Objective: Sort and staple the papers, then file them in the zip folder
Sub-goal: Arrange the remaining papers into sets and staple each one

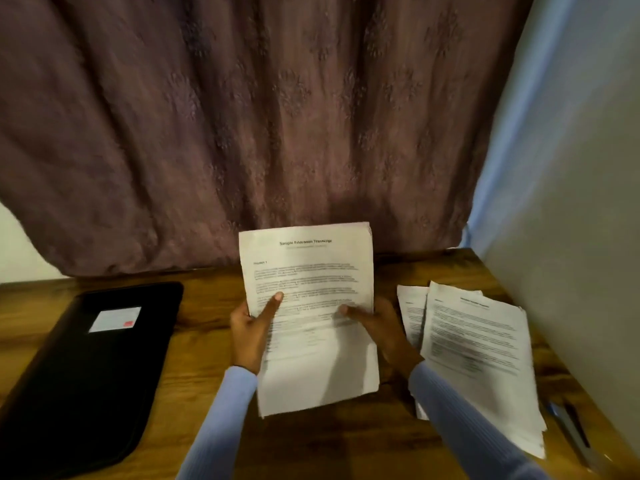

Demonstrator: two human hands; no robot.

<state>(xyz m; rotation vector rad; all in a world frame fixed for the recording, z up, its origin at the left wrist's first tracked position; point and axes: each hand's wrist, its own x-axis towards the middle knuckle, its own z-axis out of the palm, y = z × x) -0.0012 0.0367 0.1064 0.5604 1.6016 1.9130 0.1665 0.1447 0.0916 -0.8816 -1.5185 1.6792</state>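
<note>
Both hands, left hand and right hand, grip a paper sheaf upright (long axis near-to-far), the sorted pile lying just right.

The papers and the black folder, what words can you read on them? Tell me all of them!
"Sample Education Transcript": the bold title on the held papers, gripped by the left hand and right hand; slightly blurred.
"Section 1": probably, a small heading on the same page; body text too blurred.
Paper pile on the table: title and text too blurred.
Zip folder: white label with a red mark, no readable words.
</note>
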